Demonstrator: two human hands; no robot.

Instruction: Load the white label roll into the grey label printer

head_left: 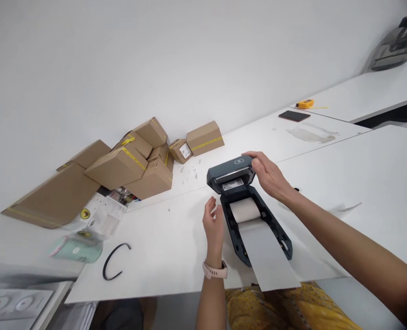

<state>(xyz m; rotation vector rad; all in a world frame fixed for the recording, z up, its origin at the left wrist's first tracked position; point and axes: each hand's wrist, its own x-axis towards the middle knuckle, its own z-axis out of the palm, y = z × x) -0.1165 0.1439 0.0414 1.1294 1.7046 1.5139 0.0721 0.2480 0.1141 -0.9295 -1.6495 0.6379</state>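
Note:
A dark label printer (236, 233) lies on the white table with its lid (229, 170) raised. Inside sits a roll of white label paper (245, 210), and a long strip (270, 254) runs from it over the printer's front and past the table edge. My right hand (267, 172) grips the right end of the lid, thumb on the near side and fingers behind. Beside the printer's left side, my left hand (213, 224) is raised with fingers loosely curved and apart, holding nothing. A pale pink watch (214, 270) is on my left wrist.
Cardboard boxes (121, 165) are piled at the back left by the wall. A black headband (109, 263) and a mint pouch (81, 250) lie at the left. Farther right are a dark phone (294, 116) and a yellow tape measure (305, 104).

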